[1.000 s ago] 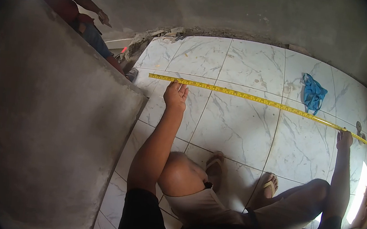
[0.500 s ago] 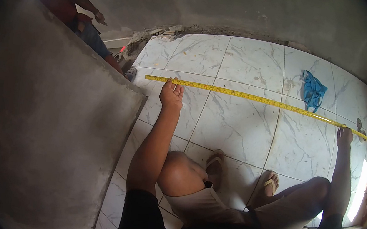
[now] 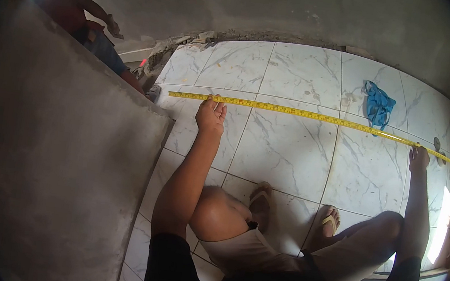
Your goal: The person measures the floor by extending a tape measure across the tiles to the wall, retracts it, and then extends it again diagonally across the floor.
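A yellow measuring tape (image 3: 296, 112) is stretched from left to right over white marbled floor tiles (image 3: 286, 148). Near the tape's left end, my left hand (image 3: 211, 116) pinches it between thumb and fingers. Toward the right, my right hand (image 3: 419, 158) grips the same tape, its fingers partly hidden. Beyond my right hand the tape runs on to the dark right edge of the view. A crumpled blue cloth (image 3: 378, 106) lies on the tiles just behind the tape, close to my right hand. Small round grey objects (image 3: 439, 150) sit beside the tape there.
A low concrete wall (image 3: 67, 143) fills the left side. Behind it another person (image 3: 77, 15) leans with one arm out. Rubble (image 3: 192, 41) lines the far tile edge beneath a grey plastered wall (image 3: 286, 7). My sandalled feet (image 3: 331, 221) rest on the tiles.
The view has shifted slightly, so tiles, cloth and tape appear a little farther left. Both hands keep hold of the tape. The other person's hand has lowered a little.
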Available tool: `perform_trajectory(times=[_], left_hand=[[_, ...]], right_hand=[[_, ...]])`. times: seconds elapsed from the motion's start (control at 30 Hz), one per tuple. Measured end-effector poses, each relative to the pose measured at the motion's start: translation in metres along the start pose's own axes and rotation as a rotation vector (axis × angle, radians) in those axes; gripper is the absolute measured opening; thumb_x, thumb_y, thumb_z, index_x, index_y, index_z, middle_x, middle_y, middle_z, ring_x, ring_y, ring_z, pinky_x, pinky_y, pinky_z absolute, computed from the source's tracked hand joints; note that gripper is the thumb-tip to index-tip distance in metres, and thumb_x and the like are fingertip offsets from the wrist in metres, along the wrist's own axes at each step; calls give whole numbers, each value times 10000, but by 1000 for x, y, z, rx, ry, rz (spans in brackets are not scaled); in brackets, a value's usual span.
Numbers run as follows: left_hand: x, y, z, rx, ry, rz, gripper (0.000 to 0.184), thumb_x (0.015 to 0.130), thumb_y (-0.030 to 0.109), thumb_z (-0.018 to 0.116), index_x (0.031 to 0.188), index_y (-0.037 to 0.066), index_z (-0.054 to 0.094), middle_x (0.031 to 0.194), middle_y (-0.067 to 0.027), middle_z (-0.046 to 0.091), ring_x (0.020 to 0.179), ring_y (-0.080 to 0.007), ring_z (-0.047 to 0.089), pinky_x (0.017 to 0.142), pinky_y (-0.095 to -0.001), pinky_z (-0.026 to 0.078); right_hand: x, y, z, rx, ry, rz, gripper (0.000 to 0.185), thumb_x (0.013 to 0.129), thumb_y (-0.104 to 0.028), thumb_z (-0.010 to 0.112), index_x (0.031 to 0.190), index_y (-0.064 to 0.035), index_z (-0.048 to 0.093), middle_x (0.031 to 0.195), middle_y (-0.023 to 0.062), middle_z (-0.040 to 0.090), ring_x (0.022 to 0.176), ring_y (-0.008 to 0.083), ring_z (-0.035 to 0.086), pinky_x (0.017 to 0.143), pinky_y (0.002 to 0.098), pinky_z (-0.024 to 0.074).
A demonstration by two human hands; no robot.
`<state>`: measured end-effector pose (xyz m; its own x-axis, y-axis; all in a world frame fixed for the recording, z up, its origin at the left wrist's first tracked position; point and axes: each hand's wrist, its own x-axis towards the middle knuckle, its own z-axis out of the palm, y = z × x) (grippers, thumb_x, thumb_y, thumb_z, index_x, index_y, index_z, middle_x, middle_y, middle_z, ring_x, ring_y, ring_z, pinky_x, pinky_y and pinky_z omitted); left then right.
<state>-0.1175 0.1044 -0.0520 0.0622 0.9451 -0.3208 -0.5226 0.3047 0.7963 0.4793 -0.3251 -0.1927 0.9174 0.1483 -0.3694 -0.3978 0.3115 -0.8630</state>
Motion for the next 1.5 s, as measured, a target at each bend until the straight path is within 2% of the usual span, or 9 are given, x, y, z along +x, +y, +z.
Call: perform_trajectory(times=[0.2,0.3,0.5,0.6,0.77,0.87,1.03,1.4,1.5], left_hand=[[-9,-11,10,74,-54,-41,214,919,155,599,1123,128,543,1149,-22,605,986,-175,590,857,-333,465],[-8,-15,10,78,-63,-45,199,913,125,599,1107,130,552,1118,-21,616,977,-176,597,860,-335,466],[-3,-16,8,77,-65,-35,199,913,105,592,1104,130,542,1083,-19,630,978,-179,603,858,-334,465],[-6,-16,12,78,-46,-34,166,922,118,573,1088,114,554,1057,-17,610,981,-165,584,883,-351,453],[-7,-19,13,99,-62,-41,166,922,113,574,1086,116,550,1064,-18,607,979,-163,587,885,-356,453],[-8,-23,16,89,-74,-52,205,908,93,596,1105,120,545,1064,-23,614,975,-177,601,864,-354,467],[-14,-31,24,83,-117,-71,232,901,80,603,1122,123,545,1056,-22,605,973,-174,600,863,-353,469],[-30,-43,44,122,-195,-129,236,895,68,611,1112,143,555,1031,-7,606,948,-152,596,862,-344,474],[-28,-49,46,138,-219,-133,305,878,74,630,1165,126,541,1043,-2,606,949,-153,603,879,-348,464]], right_hand=[[-17,-6,16,-19,44,34,286,831,-98,602,1112,-46,585,1142,32,640,1019,187,638,822,300,508],[-18,-6,17,-27,30,45,249,858,-90,563,1106,-66,569,1180,14,621,1082,189,605,864,314,478],[-22,-7,19,-10,17,59,266,851,-70,574,1117,-72,562,1188,14,621,1103,192,594,886,332,470],[-22,-5,24,-28,27,49,242,837,-92,628,1075,-48,616,1093,35,648,1003,172,640,803,293,510],[-41,-7,45,-30,-9,54,209,853,-88,621,1058,-49,630,1029,35,635,972,171,645,791,292,510],[-52,-7,60,-28,-51,60,198,861,-85,614,1054,-46,633,1025,35,631,968,171,642,795,300,507],[-71,-5,83,-51,-122,58,230,871,-81,609,1087,-32,549,1070,78,601,983,193,623,828,338,492],[-102,-10,111,-41,-213,70,226,873,-83,617,1084,-25,560,1053,78,604,940,181,621,796,305,500],[-105,-8,117,-46,-203,68,220,875,-81,618,1081,-31,557,1060,83,602,933,181,620,793,306,502]])
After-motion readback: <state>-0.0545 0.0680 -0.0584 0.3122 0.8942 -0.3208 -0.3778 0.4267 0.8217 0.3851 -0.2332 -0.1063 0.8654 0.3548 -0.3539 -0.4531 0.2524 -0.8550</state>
